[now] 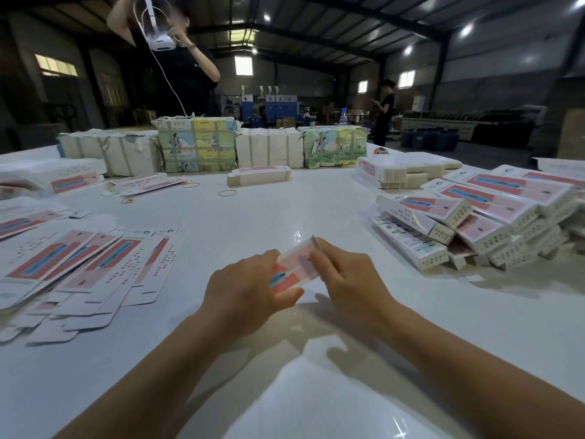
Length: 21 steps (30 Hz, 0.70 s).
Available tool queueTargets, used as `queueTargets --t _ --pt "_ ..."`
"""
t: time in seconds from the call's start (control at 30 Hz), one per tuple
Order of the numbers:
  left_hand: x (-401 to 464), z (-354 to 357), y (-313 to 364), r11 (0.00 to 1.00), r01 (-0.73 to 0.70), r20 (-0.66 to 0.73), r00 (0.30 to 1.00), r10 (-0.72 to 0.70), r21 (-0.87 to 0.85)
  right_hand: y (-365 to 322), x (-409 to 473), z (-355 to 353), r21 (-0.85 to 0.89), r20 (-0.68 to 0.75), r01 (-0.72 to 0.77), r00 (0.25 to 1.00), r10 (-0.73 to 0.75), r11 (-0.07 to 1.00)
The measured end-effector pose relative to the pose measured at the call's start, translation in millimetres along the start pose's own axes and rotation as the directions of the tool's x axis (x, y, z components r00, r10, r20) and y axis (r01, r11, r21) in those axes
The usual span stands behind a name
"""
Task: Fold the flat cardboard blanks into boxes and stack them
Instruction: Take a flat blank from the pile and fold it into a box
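Note:
A pink, red and blue cardboard box blank (294, 267) hangs above the white table (285, 213), blurred, held between both hands. My left hand (247, 289) grips its near end, thumb under the printed face. My right hand (345, 274) pinches its far right edge with curled fingers. Flat blanks (95, 267) lie fanned out on the left. A pile of folded boxes (481, 223) lies stacked on the right.
Wrapped bundles (196, 144) line the table's far side, with a small stack of blanks (258, 175) and rubber bands (227, 193) before them. More blank stacks (402, 169) sit at the far right. One person stands behind the bundles, another farther back.

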<state>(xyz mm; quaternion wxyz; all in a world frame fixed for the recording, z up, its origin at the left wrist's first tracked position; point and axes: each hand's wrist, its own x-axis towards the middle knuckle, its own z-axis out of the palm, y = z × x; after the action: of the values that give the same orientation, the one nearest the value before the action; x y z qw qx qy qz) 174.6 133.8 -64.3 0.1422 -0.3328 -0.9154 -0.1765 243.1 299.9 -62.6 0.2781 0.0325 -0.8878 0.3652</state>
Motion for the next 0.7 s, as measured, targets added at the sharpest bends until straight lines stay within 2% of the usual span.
queueTargets --t 0.07,0.17,0.33,0.43,0.57,0.7 --pt "-1.4 -0.9 -0.2 1.000 -0.006 -0.028 1.000 0.006 0.018 -4.3 2.8 -1.9 0.256 -0.017 -0.136 0.989 0.145 0.957" --pt "-2.7 -1.2 2.2 0.998 -0.030 -0.088 0.996 0.034 0.048 -3.1 8.3 -5.7 0.526 0.063 -0.260 0.961 0.268 0.810" --pt "-5.3 -2.0 4.4 0.997 -0.064 -0.133 0.989 0.071 0.053 -1.7 11.2 -9.5 0.704 0.137 -0.342 0.925 0.354 0.623" --pt "-6.5 -2.2 6.1 0.997 -0.070 -0.171 0.982 0.075 0.038 -2.0 12.2 -11.2 0.759 0.157 -0.352 0.915 0.370 0.548" --pt "-7.5 -2.9 9.1 0.996 -0.081 -0.215 0.973 0.088 0.041 -1.9 11.2 -12.8 0.778 0.126 -0.326 0.919 0.375 0.537" --pt "-8.5 -3.0 11.3 0.994 -0.086 -0.231 0.968 0.100 0.068 -0.5 8.2 -9.7 0.658 -0.035 -0.246 0.934 0.354 0.712"
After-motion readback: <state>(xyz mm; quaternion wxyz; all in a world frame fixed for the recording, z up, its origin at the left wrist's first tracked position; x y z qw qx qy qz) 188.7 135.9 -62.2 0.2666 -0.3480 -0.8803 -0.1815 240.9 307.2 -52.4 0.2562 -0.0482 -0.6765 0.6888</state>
